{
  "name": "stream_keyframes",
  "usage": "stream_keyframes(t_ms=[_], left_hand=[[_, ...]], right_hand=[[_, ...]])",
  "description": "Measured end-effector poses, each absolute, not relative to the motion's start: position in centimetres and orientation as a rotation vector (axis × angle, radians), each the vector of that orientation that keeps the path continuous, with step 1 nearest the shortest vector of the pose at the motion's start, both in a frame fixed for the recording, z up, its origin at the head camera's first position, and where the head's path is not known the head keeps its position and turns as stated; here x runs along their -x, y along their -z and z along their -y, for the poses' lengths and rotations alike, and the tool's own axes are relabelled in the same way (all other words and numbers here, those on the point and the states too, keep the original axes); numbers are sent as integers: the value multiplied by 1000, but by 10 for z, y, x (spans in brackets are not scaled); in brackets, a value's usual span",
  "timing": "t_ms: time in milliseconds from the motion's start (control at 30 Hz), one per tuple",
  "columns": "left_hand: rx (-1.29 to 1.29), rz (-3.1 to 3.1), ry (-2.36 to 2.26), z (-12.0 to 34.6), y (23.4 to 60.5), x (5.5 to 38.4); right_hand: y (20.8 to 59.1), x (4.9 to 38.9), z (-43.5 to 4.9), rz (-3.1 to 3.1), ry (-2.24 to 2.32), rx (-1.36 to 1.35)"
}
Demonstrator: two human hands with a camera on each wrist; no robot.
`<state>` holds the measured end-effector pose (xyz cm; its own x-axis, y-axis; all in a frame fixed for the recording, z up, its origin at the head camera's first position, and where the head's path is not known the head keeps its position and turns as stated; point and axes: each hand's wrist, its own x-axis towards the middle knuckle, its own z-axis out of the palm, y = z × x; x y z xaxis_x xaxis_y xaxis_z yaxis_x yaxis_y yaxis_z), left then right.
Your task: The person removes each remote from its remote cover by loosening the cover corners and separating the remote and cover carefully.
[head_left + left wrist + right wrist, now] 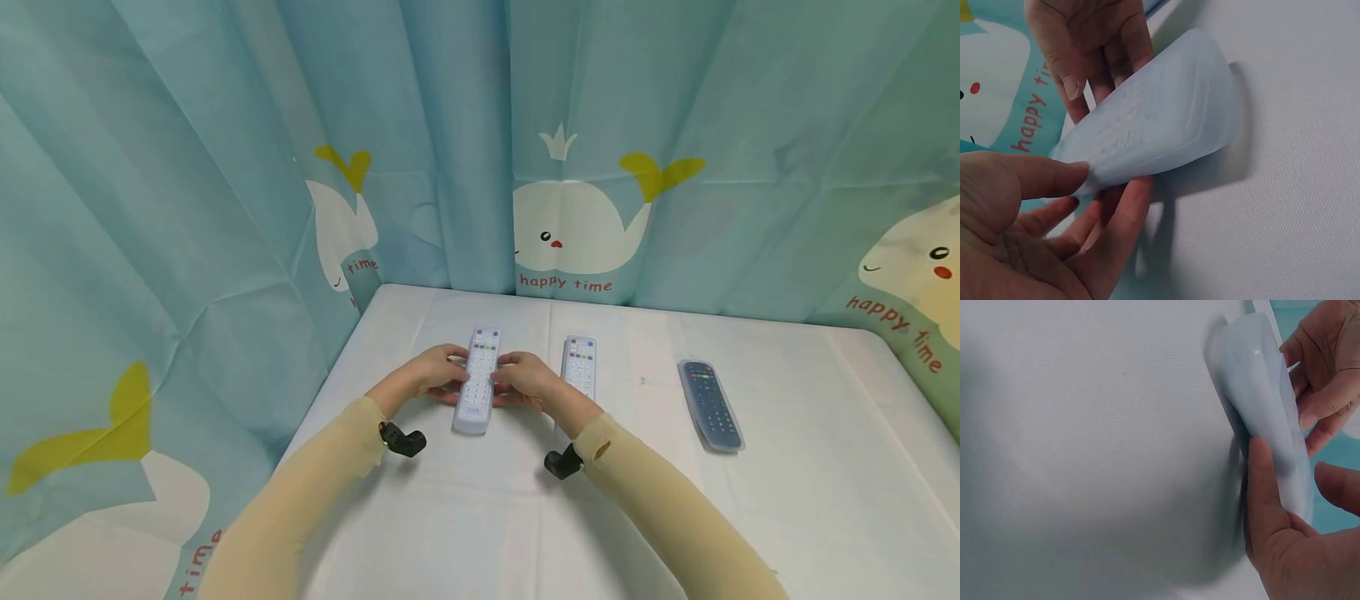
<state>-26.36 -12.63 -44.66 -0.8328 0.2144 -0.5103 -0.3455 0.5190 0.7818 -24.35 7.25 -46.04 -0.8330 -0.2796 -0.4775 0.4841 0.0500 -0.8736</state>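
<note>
A white remote control (pixel 477 379) in a translucent sleeve is held between both hands over the table. My left hand (pixel 438 371) grips its left edge, thumb at the upper rim and fingers reaching beneath, as the left wrist view shows. From the other edge my right hand (pixel 525 379) holds it, fingers against the side and underside, thumb close by the rim. The sleeve's thick near end (pixel 1194 94) tilts up off the cloth and casts a shadow. Its coloured buttons face up in the head view.
A second white remote (pixel 581 367) lies just right of my right hand, partly hidden by the forearm. Farther right rests a dark remote (pixel 711 406) in a clear sleeve. A blue whale-print curtain (pixel 472 167) hangs behind the white table (pixel 637 517).
</note>
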Motion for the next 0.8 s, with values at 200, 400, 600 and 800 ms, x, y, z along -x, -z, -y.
stream_keyframes(t_ms=[200,400,600,800], left_hand=[[74,-2205,-1362,126,448,263],[12,-2214,-1444,127,451,259],[-73,-2162,-1581,129,453,253],[-138,-2161,-1631,129,448,248]], right_hand=[[458,241,-75,-1838,1898,-190],[457,240,-78,-1888,1925,-171],[452,236,-82,-1967,1908,-81],[446,234,-85,-2015,1914,16]])
